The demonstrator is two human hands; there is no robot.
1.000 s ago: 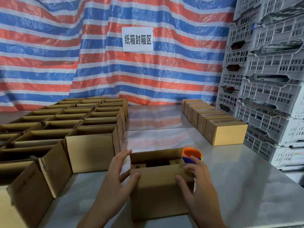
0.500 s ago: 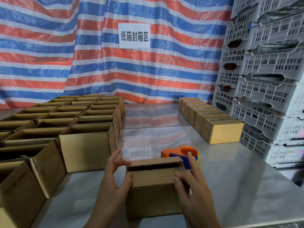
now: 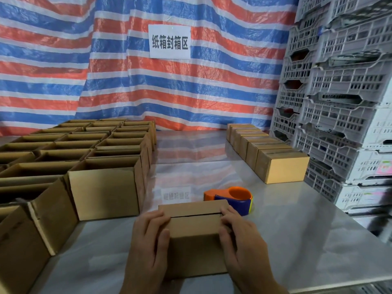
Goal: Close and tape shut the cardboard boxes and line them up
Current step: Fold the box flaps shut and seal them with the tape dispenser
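The shiny grey worktop (image 3: pixel 297 230) carries a block of open boxes (image 3: pixel 104 192) at left, a row of closed boxes (image 3: pixel 282 168) at right rear, a tape dispenser (image 3: pixel 231 199) in the middle, and one box (image 3: pixel 195 240) just in front of it.

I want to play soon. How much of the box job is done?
A row of closed boxes is lined up by the crates. The left hand and right hand hold shut the small cardboard box; its seam shows no tape yet, and the tape dispenser sits behind it. Many open boxes wait on the left.
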